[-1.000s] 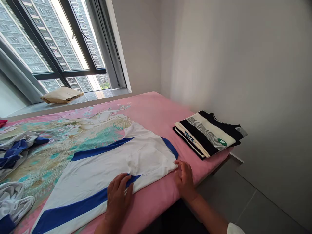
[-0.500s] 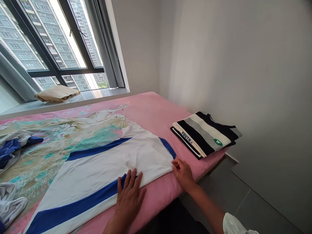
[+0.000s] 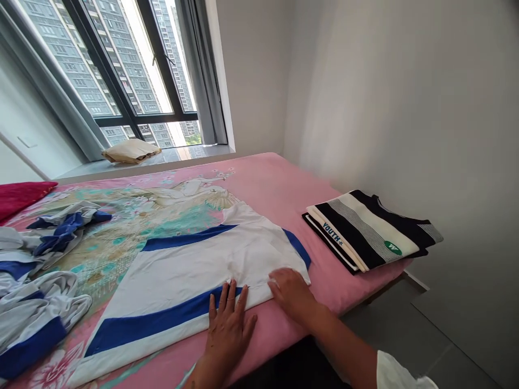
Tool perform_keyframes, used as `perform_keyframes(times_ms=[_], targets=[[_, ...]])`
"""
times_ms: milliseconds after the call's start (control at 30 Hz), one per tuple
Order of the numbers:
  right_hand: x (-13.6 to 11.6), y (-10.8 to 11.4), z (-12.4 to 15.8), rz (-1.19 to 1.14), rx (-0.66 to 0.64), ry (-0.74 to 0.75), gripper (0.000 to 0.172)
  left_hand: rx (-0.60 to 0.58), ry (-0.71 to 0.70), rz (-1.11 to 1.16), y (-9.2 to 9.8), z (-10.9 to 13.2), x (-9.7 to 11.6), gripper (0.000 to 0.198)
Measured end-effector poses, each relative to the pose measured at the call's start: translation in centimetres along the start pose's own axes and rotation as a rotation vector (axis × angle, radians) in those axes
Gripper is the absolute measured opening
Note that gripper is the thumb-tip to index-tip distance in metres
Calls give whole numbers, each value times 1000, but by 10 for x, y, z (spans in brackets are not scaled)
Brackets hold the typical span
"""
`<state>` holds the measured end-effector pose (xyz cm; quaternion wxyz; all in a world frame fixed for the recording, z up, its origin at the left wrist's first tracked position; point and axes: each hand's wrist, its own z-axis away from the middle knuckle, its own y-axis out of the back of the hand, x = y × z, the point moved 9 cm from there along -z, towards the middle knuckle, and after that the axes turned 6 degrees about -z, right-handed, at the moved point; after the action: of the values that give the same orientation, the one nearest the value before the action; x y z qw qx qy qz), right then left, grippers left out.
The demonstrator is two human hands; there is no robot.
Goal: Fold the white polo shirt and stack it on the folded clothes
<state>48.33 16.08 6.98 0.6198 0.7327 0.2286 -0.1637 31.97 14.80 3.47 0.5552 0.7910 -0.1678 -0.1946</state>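
Note:
A white garment with blue stripes (image 3: 190, 270) lies spread flat on the pink bed (image 3: 263, 189). My left hand (image 3: 229, 329) rests flat on its near edge, fingers stretched out over a blue stripe. My right hand (image 3: 290, 294) lies on the garment's near right corner, fingers down on the cloth; it is slightly blurred. Both hands are close together at the bed's front edge.
A folded stack of black, white and cream striped shirts (image 3: 371, 229) sits at the bed's right edge near the wall. Crumpled white and blue clothes (image 3: 36, 292) lie at the left. A red cloth (image 3: 20, 194) and a tan bag (image 3: 132, 151) on the windowsill lie beyond.
My right hand slid left from the garment's corner onto the cloth. My left hand stayed flat on the near edge. The view turned left, showing more of the crumpled clothes.

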Motion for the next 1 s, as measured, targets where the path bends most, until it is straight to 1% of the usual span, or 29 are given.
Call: perform_keyframes(times_ms=[67,133,233,300,400,467,567,667,733,767,833,933,1000], targets=[[6,11,-25,-48,60,-67,30,19,-3,3,2,1,0,58],[19,13,-55,-69,83,-151,33,38,-5,3,4,3,0,58],[46,0,-97,-90,53,-283,37,56,-11,-7,6,6,1,59],[60,-11,-120,-121,17,-336,34,62,-12,-20,7,8,0,59],[66,-18,-139,-176,-21,-330,22,73,-13,-33,9,10,0,59],[61,-14,-140,-208,11,-281,16,80,-10,-35,10,10,0,59],[51,2,-130,-228,126,-190,19,89,3,-28,11,11,-1,61],[41,13,-114,-192,224,-143,25,78,4,-16,11,12,-1,62],[24,15,-109,-164,250,-73,28,63,4,-10,9,12,-1,64],[10,13,-109,-156,238,-11,28,59,6,-8,9,12,-1,64],[-25,1,-113,-150,155,142,30,57,9,-3,9,12,-1,66],[-72,-28,-124,-134,-28,325,48,76,17,10,11,13,-1,65],[-89,-48,-133,-109,-138,375,57,87,22,20,13,13,-2,65]])
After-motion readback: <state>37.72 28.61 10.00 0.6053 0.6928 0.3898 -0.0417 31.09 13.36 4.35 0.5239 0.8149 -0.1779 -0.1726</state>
